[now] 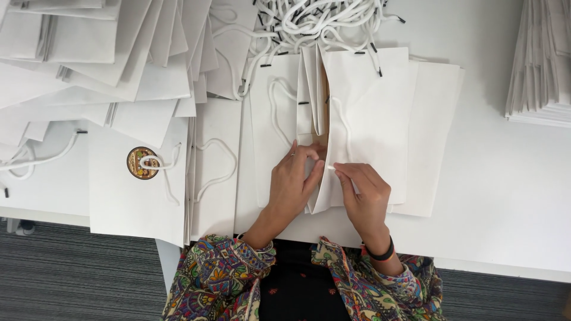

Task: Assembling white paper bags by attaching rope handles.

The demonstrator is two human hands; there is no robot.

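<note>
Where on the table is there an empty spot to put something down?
The bare table lies right of the open bag, below the flat stack at the right edge. The left side is crowded with spread bags, and cords pile up at the top.

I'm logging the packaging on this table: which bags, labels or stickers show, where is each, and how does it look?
Open white paper bag, centre, under both hands.
Round gold-and-brown sticker, on a flat white bag at left.
Flat white bags, fanned at upper left.
Stack of white bags, right edge.
</note>
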